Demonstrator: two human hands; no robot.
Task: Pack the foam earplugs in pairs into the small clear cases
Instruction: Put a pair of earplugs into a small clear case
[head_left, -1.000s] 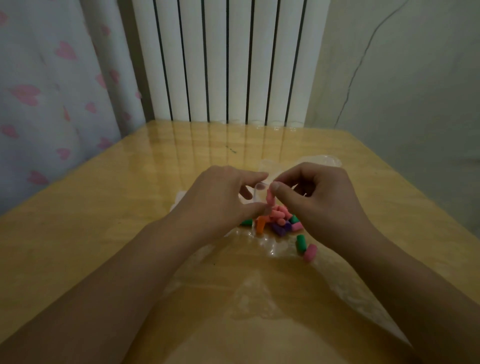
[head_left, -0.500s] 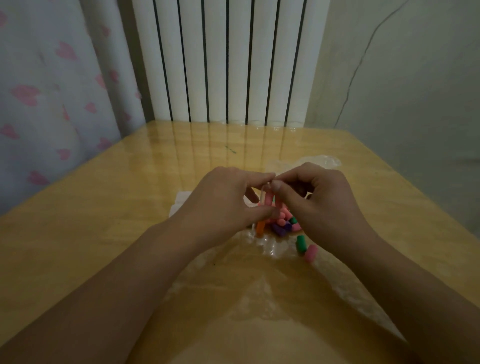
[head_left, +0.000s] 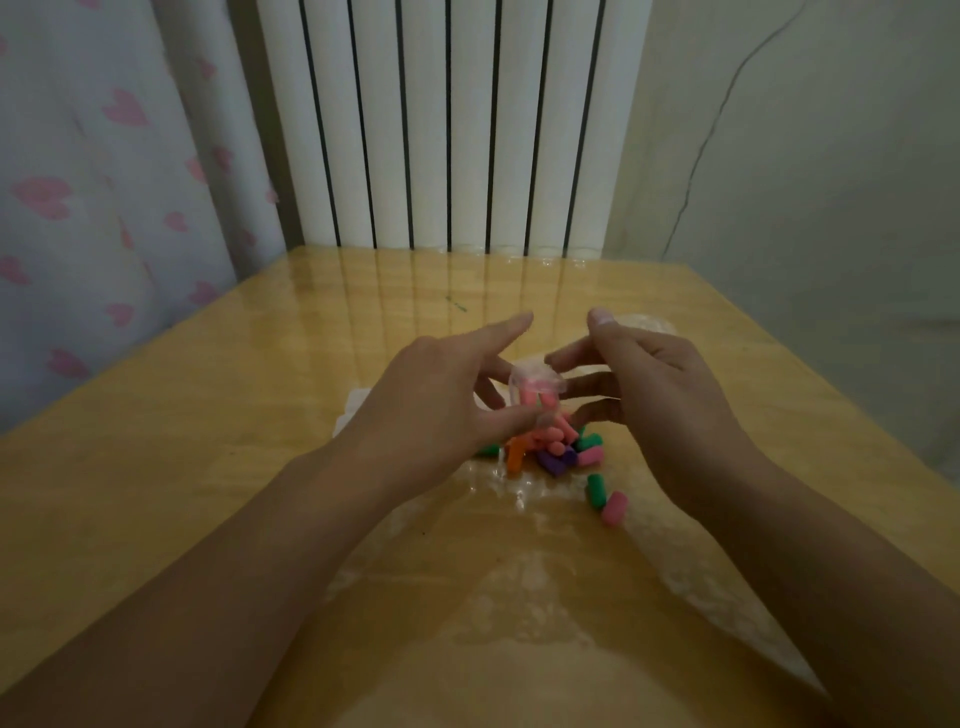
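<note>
Left hand (head_left: 441, 395) pinches small clear case (head_left: 535, 397) with pink earplugs inside, index finger straight; right hand (head_left: 654, 395) loose, fingers just beside case at 3 o'clock; loose earplug pile (head_left: 556, 452) at 6 o'clock on wooden table (head_left: 208, 441)

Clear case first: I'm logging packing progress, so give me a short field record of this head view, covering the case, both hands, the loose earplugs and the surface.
clear case: held above the pile, pink earplugs inside
left hand: thumb and a finger pinch the case, index finger stretched out
right hand: fingers relaxed beside the case; contact cannot be told
loose earplugs: pile of pink, orange, purple and green under the hands
stray pair: one green, one pink, apart from the pile
surface: wooden table, clear plastic bag spread under the pile
</note>
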